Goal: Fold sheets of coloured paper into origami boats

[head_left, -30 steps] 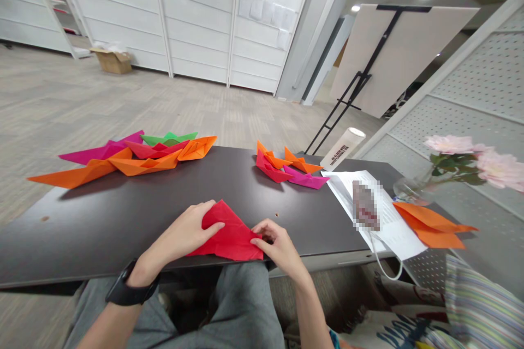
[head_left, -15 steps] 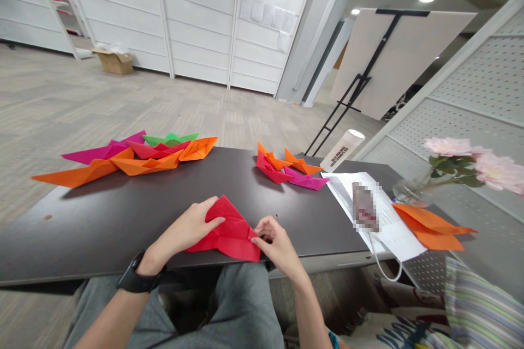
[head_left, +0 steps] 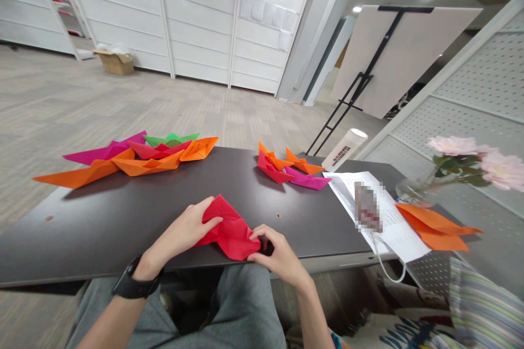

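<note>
Left fingers [head_left: 215,221] and right fingers [head_left: 254,247] grip red paper [head_left: 231,229] at worktop's [head_left: 164,202] near edge. Boats [head_left: 147,164] sit along far edge.

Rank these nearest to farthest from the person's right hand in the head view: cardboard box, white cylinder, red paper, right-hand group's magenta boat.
1. Red paper: touching the right hand, on its left.
2. Magenta boat: beyond the hand, slightly right.
3. White cylinder: farther back, right.
4. Cardboard box: floor, far left.
</note>
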Tool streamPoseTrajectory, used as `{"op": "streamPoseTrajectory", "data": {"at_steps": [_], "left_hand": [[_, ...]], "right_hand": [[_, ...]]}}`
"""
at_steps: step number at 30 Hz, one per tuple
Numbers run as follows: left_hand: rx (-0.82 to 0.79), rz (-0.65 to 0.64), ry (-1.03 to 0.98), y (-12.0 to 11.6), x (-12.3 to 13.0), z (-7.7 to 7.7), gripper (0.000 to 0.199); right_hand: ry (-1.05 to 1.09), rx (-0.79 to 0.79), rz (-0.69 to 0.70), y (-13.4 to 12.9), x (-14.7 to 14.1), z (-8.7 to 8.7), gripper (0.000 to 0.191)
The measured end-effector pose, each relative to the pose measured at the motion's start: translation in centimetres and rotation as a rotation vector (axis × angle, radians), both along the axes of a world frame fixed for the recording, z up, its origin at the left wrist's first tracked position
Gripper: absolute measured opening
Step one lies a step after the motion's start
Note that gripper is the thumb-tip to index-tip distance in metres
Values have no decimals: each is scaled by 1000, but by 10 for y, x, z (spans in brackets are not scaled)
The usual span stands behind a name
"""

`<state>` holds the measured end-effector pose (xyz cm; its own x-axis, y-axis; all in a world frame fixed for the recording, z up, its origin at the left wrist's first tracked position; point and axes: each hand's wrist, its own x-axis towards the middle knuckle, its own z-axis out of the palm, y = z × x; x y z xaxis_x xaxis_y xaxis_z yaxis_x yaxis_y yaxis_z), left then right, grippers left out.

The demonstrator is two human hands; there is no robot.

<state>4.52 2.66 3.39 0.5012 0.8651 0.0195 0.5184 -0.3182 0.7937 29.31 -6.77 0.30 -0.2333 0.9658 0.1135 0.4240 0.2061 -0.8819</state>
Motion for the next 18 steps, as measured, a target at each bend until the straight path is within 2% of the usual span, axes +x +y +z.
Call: {"op": "streamPoseTrajectory", "data": {"at_steps": [2,5,8,10,12,15,18], "left_hand": [[-12,-14,3,-1,1,1,24],[-19,8,51,-3,-2,0,34],[-29,32,134,-6,-10,-4,62],[-46,-1,170,-8,-17,-6,78],[-53,-42,163,-11,-21,-6,71],[-59,-81,102,-14,-20,-5,41],[-70,-70,61,-14,-17,-7,34]], "right_hand": [[5,1,-67,1,-4,-3,9],[3,-11,-136,0,-7,-4,16],[74,-56,-215,2,-7,-7,21],[146,-89,-245,5,-6,-12,23],[216,-114,-281,8,-6,-20,22],[291,-114,-364,13,-7,-27,32],[211,-30,-410,13,-10,-27,25]]}}
